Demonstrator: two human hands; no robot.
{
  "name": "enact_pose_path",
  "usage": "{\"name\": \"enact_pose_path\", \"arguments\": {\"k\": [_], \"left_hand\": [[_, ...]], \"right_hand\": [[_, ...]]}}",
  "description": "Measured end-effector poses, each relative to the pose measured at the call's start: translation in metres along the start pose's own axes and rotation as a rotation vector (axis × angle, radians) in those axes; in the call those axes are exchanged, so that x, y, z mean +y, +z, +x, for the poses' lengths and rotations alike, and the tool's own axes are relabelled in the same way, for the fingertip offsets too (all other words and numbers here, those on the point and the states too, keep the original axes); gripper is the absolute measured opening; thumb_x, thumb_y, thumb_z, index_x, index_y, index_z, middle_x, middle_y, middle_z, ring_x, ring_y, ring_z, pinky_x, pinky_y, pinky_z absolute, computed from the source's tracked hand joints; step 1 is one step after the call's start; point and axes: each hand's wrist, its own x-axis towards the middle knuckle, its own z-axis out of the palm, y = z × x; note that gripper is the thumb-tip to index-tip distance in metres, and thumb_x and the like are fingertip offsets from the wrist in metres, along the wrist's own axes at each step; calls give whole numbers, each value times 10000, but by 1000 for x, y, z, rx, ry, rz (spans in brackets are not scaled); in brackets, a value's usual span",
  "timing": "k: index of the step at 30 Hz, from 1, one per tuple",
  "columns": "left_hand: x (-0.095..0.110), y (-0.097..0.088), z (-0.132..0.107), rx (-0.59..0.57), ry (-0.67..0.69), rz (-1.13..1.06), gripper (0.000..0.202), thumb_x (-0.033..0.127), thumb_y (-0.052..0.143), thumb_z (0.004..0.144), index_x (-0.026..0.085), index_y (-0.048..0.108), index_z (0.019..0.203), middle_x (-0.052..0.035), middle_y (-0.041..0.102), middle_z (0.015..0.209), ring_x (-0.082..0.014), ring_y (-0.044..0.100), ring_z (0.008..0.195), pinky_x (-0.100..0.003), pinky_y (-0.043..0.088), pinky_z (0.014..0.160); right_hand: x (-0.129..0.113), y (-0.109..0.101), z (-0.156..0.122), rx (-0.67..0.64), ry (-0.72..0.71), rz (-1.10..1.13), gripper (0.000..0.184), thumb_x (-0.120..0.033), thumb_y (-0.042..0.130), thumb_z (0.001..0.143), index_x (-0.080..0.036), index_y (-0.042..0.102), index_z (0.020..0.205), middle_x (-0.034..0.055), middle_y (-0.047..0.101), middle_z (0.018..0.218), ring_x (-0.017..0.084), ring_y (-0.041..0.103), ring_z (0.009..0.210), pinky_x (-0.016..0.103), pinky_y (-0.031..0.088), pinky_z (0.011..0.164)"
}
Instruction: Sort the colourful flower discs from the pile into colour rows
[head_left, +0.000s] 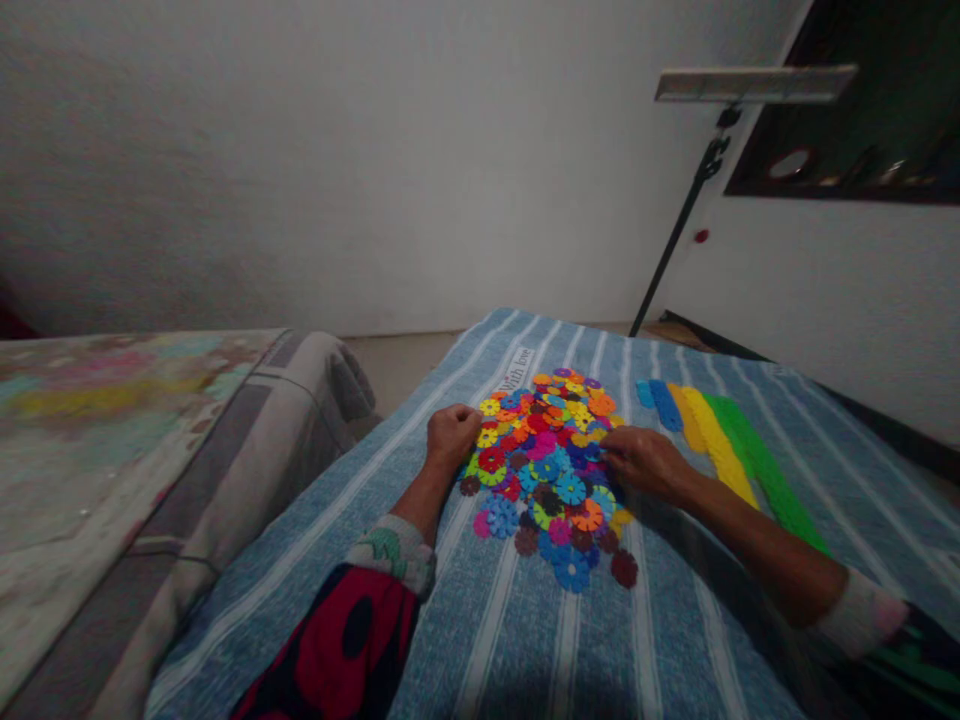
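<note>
A heap of flat, notched plastic discs in many colours lies on a blue striped cloth. At the heap's left edge is my left hand, its fingers curled closed; whether anything is in them is hidden. My right hand reaches in from the right with fingertips pinched together at the heap's edge, close to some dark blue discs. What it pinches, if anything, is too small to make out. To the right of that hand, rows of discs sorted by colour run along the cloth: blue, yellow and green.
A second surface with a patterned cover stands at the left, separated by a gap. Behind the table, a lamp on a dark pole leans near the white wall. A dark window-like recess is at the upper right.
</note>
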Motion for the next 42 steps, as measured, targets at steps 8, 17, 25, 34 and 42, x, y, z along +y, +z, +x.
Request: {"name": "enact_pose_path", "arguments": {"k": [8, 17, 25, 34, 42], "left_hand": [[0, 4, 1, 17, 0, -45, 266, 357, 514, 670, 157, 686, 638, -11, 651, 609, -160, 601, 623, -243, 425, 588], [0, 4, 0, 0, 18, -41, 263, 348, 519, 676, 156, 694, 637, -12, 653, 607, -164, 607, 642, -243, 426, 601], [2, 3, 1, -22, 21, -25, 280, 367, 507, 662, 159, 693, 636, -24, 649, 605, -174, 601, 632, -252, 415, 594], [1, -1, 4, -43, 19, -12, 289, 418, 509, 648, 179, 661, 592, -13, 621, 557, -176, 576, 597, -258, 396, 571], [1, -2, 7, -64, -3, 3, 317, 445, 527, 645, 175, 694, 647, -12, 654, 578, -182, 589, 600, -268, 412, 588]], "right_hand": [[-58, 9, 11, -60, -192, -46, 129, -245, 584, 914, -177, 690, 884, 77, 658, 973, 202, 582, 973, 293, 416, 839], [-86, 29, 18, -26, 77, -165, 328, -452, 560, 925, -154, 680, 857, 125, 636, 1007, 253, 568, 992, 346, 409, 843], [-72, 41, 27, 149, 232, 106, 241, -351, 761, 726, -177, 614, 803, 60, 616, 890, 221, 555, 884, 314, 392, 762], [-37, 28, 32, 199, 137, 357, 182, -237, 631, 791, -194, 566, 627, 1, 622, 743, 168, 582, 792, 263, 416, 727], [98, -25, 21, 36, 451, -218, 242, -213, 541, 882, -163, 723, 730, 104, 712, 905, 217, 625, 917, 267, 409, 758]]}}
